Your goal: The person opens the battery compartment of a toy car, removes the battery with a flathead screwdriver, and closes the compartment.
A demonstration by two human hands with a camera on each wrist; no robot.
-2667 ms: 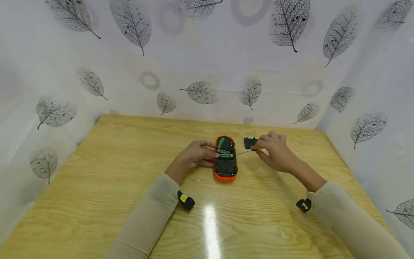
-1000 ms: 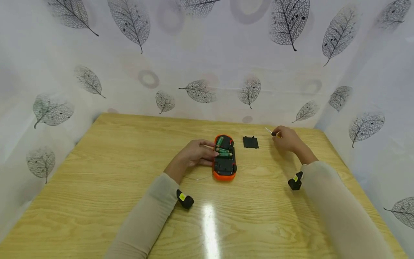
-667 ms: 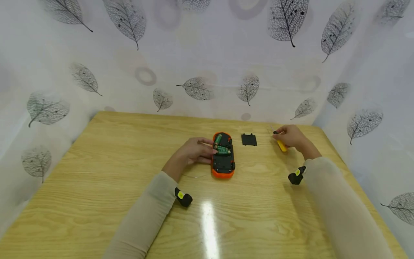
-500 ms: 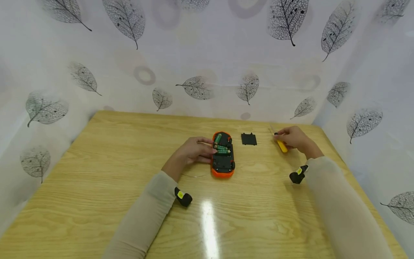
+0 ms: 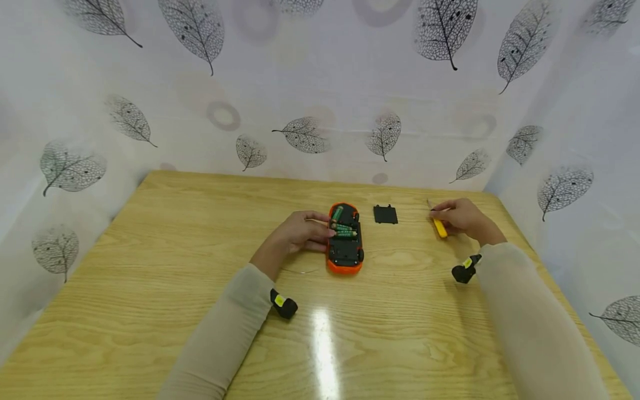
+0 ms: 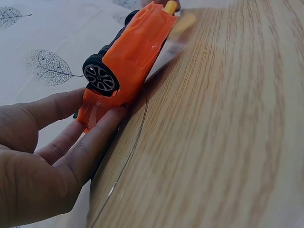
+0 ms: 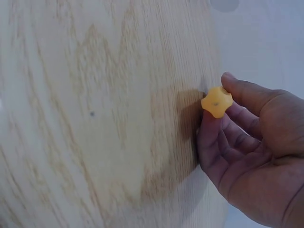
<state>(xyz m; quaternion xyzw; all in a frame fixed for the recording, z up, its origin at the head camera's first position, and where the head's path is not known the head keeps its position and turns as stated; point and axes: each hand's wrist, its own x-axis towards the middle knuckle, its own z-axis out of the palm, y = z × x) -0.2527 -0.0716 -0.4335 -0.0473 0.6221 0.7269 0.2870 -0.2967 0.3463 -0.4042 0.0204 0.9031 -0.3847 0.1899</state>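
Note:
An orange toy car (image 5: 345,268) lies wheels up on the table, its black underside facing me. Green batteries (image 5: 345,234) sit in its uncovered battery bay, one of them slanted near the top end. My left hand (image 5: 300,233) holds the car by its left side; in the left wrist view, thumb and fingers grip the orange body (image 6: 133,57) near a wheel. At the right, my right hand (image 5: 465,215) pinches a screwdriver (image 5: 439,226) with a yellow handle, its thin shaft pointing away from me. The right wrist view shows the handle's end (image 7: 217,101) between thumb and fingers, close to the tabletop.
A black battery cover (image 5: 385,214) lies flat between the car and the right hand. A thin wire (image 6: 126,166) runs over the wooden table (image 5: 240,333) beside the left hand. A leaf-patterned curtain (image 5: 310,83) stands behind the table's far edge.
My right hand has carried the screwdriver from beside the car and cover to the far right, lowering its handle toward the table. The left hand stays on the car. The view has shifted slightly.

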